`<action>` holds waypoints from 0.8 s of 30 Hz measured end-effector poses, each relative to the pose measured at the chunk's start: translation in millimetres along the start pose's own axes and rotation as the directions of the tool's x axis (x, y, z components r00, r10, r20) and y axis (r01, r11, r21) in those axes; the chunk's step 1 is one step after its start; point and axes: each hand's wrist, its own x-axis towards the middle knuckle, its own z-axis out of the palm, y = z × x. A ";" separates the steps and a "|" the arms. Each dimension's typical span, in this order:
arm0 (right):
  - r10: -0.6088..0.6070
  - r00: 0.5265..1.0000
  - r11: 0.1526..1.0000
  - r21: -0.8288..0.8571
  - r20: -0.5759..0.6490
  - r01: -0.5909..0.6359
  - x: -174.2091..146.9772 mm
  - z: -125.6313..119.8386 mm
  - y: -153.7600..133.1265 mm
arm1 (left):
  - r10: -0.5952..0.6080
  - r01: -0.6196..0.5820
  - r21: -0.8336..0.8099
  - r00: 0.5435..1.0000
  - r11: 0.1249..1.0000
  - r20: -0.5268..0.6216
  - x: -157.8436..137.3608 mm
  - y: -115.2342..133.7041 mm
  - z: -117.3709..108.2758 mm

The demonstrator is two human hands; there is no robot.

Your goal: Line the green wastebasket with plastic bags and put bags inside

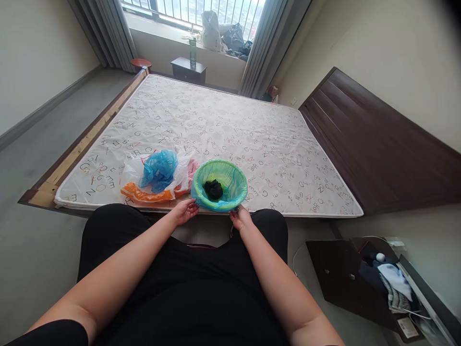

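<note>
Green basket [219,169], blue liner [217,207] over rim, sits at mattress's [230,125] near edge in head view; my left hand [184,212], fingers loosely curled, and right hand [241,218] meet its near side, pinch unclear. Best: tug liner evenly, basket kept level.

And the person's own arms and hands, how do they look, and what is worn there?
The left hand and right hand are bare, without gloves. Both forearms are uncovered, and no watch shows on them. A plain black sleeve ends near the left elbow.
</note>
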 end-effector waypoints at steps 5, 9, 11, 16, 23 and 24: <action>0.081 0.996 0.974 0.212 0.020 -0.084 -13.3 -2.3 -9.2 | 0.001 0.001 -0.042 0.999 0.999 0.053 -6.4 0.8 3.2; -0.040 0.997 0.945 0.320 -0.069 0.060 -17.2 -7.3 -15.0 | 0.060 -0.044 -0.180 0.995 0.983 0.081 -7.6 3.3 4.4; -0.072 0.991 0.939 0.327 -0.110 0.105 -16.4 -10.4 -15.7 | 0.084 -0.051 -0.241 0.988 0.969 0.131 -8.3 5.1 4.5; -0.131 0.991 0.930 0.340 -0.043 0.137 -9.7 -13.1 -15.9 | 0.123 -0.036 -0.288 0.949 0.957 0.291 -11.7 9.9 3.0; -0.141 0.988 0.914 0.392 0.063 0.105 -1.2 -18.1 -33.9 | 0.204 -0.071 -0.395 0.930 0.916 0.305 -11.7 24.7 -2.8; -0.134 0.989 0.913 0.397 0.065 0.097 -1.3 -19.4 -36.9 | 0.199 -0.071 -0.391 0.933 0.918 0.299 -12.0 26.6 -3.1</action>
